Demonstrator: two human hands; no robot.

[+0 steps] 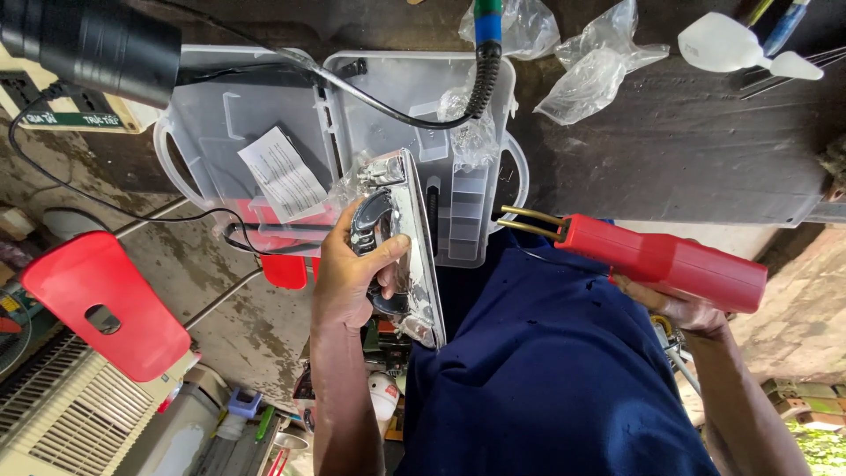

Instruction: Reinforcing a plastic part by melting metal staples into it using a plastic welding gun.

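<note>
Shiny silver metal part with a dark curved piece (401, 238) sits in the left hand (352, 273), held up in front of a clear plastic case. The fingers of that hand are wrapped tight around it, with the thumb pressed on the front. The part is long and thin and stands almost straight up and down, tilted a little. The right hand (679, 308) holds a red plastic tool with two gold metal prongs (656, 257). Its fingers are closed around the bottom of the red body, and most of them are hidden behind the tool. The prongs point toward the silver part but do not touch it; there is a gap between them. Behind both hands lies the open see-through plastic case (264, 97) with little boxes inside, and a white paper sheet (282, 174) rests in one half. A black cord (379, 106) runs across the case up to a blue handle. Crinkly clear plastic bags (590, 66) lie on the dark table near the case. A red plastic stool (106, 300) stands on the floor off to the side. The person wears dark blue clothes (546, 370).
</note>
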